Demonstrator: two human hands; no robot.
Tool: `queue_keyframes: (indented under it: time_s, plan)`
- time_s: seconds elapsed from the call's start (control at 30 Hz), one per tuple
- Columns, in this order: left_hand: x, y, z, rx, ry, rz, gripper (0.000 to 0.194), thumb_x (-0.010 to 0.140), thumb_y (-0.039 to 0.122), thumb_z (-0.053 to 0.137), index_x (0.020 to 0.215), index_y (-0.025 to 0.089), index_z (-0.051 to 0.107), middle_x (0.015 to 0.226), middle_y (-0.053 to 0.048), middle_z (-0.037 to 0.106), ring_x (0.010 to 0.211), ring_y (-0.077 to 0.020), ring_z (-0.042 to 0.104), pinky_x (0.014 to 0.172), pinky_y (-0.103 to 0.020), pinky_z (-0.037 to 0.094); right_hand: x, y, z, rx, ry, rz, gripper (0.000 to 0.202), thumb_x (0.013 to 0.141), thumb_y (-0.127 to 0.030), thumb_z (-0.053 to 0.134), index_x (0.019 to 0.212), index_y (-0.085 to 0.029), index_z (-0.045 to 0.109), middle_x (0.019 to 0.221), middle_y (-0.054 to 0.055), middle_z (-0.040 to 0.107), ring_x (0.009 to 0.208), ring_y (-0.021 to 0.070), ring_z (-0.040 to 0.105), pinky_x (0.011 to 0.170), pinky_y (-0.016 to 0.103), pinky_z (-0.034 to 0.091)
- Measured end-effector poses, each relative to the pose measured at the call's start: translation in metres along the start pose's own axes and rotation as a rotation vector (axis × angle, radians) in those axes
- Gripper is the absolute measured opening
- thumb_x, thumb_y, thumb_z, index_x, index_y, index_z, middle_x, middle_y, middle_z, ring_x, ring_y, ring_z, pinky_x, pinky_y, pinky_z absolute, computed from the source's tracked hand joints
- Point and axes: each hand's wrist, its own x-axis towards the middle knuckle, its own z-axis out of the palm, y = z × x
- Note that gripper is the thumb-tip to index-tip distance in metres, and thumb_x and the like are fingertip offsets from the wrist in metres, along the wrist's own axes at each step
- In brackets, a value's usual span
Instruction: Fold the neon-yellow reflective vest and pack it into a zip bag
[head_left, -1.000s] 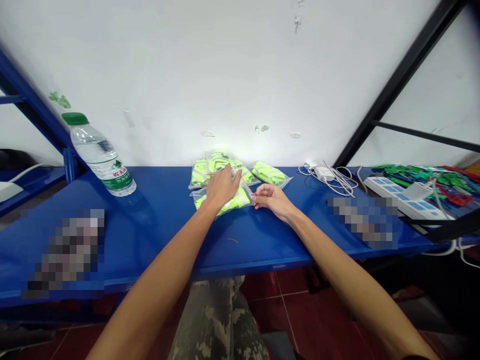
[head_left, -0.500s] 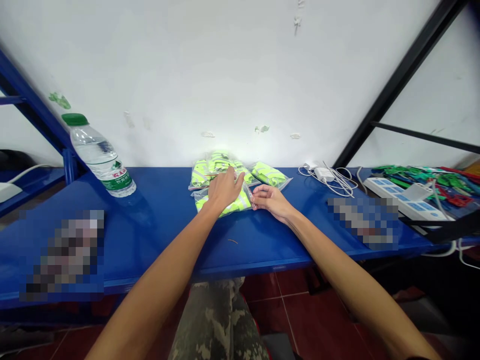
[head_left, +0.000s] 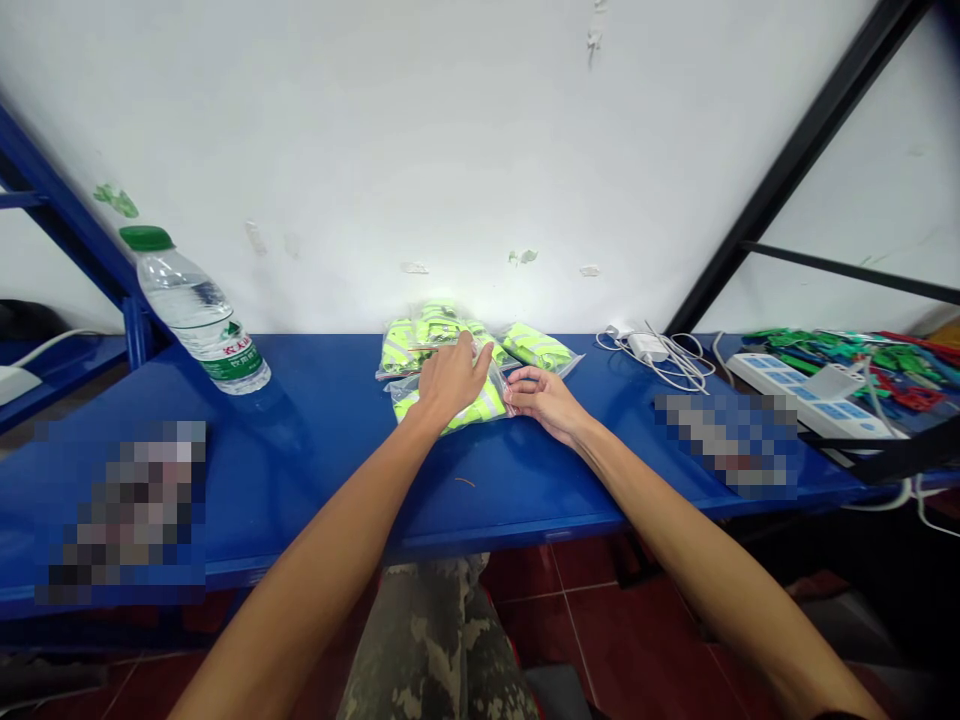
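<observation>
A clear plastic bag with a folded neon-yellow reflective vest (head_left: 480,408) lies on the blue shelf top (head_left: 337,440). My left hand (head_left: 450,378) presses flat on this bag, fingers spread. My right hand (head_left: 541,398) pinches the bag's right edge at its red seal strip. Behind it lie more bagged vests: a stack (head_left: 409,338) at the wall and another bag (head_left: 541,346) to the right.
A water bottle (head_left: 196,315) with a green cap stands at the left. A white charger with cables (head_left: 660,352) and a power strip (head_left: 802,395) lie to the right, beside a heap of green and red items (head_left: 877,362). A black diagonal frame bar (head_left: 787,170) rises at the right.
My right hand has slid slightly left along the bag's edge, closer to my left hand. The left hand has stayed pressed on the bag with small finger shifts.
</observation>
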Motion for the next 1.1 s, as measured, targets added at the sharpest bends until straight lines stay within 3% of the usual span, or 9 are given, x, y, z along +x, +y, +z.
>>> queue_keyframes:
  time_s: [0.33, 0.73, 1.1]
  plan:
    - [-0.0022, 0.0026, 0.0007, 0.015, 0.011, 0.04, 0.048, 0.101, 0.056, 0.028, 0.114, 0.02, 0.056, 0.1, -0.012, 0.073, 0.096, -0.0295, 0.07, 0.081, -0.035, 0.048, 0.002, 0.0011, 0.0015, 0.011, 0.036, 0.003, 0.044, 0.046, -0.022, 0.092, 0.076, -0.021, 0.059, 0.062, -0.005, 0.063, 0.053, 0.011, 0.054, 0.051, 0.025, 0.037]
    - [-0.0035, 0.0051, 0.0001, 0.019, -0.009, 0.069, 0.049, 0.101, 0.056, 0.026, 0.114, 0.019, 0.056, 0.099, -0.012, 0.073, 0.097, -0.0295, 0.07, 0.081, -0.035, 0.048, 0.0021, -0.0004, -0.0021, 0.05, 0.041, 0.025, 0.045, 0.05, -0.023, 0.092, 0.081, -0.022, 0.06, 0.071, 0.0, 0.069, 0.061, 0.0155, 0.06, 0.054, 0.028, 0.044]
    - [-0.0036, 0.0048, 0.0033, 0.046, -0.02, 0.085, 0.051, 0.102, 0.053, 0.019, 0.118, 0.02, 0.054, 0.1, -0.013, 0.073, 0.097, -0.0293, 0.07, 0.081, -0.035, 0.047, 0.0011, -0.0013, 0.0005, 0.027, 0.063, 0.005, 0.045, 0.048, -0.023, 0.093, 0.079, -0.022, 0.059, 0.07, -0.002, 0.067, 0.056, 0.0125, 0.056, 0.05, 0.026, 0.042]
